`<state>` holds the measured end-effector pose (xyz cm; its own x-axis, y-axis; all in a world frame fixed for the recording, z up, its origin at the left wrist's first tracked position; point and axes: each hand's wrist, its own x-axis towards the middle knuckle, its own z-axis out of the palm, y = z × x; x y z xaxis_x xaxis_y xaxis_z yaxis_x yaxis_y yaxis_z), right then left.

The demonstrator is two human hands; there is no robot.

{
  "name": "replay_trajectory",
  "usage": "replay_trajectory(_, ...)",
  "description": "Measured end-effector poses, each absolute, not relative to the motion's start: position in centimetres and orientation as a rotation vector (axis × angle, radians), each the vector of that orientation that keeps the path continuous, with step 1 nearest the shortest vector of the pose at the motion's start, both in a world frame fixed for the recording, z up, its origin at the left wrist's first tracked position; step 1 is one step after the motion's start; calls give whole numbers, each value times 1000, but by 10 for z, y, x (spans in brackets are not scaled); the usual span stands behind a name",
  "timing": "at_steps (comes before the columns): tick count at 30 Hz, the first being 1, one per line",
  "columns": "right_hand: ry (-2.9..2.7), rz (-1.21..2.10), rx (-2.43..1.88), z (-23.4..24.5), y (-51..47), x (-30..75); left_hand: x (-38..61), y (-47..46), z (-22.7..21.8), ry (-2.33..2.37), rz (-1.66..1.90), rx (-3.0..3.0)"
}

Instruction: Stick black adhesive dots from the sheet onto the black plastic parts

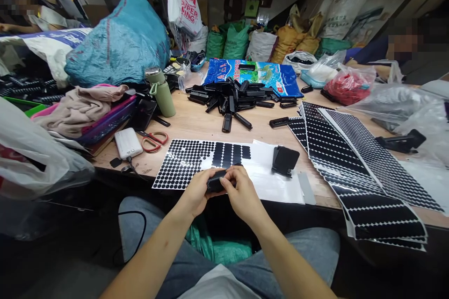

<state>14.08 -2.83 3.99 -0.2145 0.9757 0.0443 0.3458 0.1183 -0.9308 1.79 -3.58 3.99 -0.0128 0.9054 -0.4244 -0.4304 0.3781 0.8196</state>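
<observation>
A small black plastic piece (215,182) with a textured face is held between both hands, close above the table's front edge. My left hand (197,190) grips it from the left. With thumb and fingers bent onto its other end, my right hand (242,192) covers part of it. Just beyond lies a sheet of black stickers (183,159), round ones on the left and larger rounded ones (228,153) on the right. A black folding stand (285,160) rests on white backing paper (261,182) to the right.
A heap of black plastic parts (233,96) lies at mid-table. Long sticker sheets (336,168) overhang the front edge at right. At left are red-handled scissors (154,141), a white power bank (128,143) and a green bottle (162,93). People sit at both sides.
</observation>
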Motion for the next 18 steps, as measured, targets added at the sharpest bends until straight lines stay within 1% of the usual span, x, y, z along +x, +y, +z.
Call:
replay_trajectory(9, -1651, 1028, -1297, 35, -36, 137, 19, -39, 39, 1144, 1147, 535)
replay_trajectory(13, -1505, 711, -1406, 23, -29, 143, 15, -39, 37, 1134, 1147, 463)
replay_trajectory(14, -1448, 688, -1439, 20, -25, 147, 14, -39, 37, 1124, 1131, 435)
replay_trajectory(15, -1407, 736, -1457, 17, -22, 151, 12, -39, 37, 1114, 1111, 409)
replay_trajectory(18, -1378, 1116, -1380, 13, -14, 163, 9, -42, 38, 1085, 1036, 382)
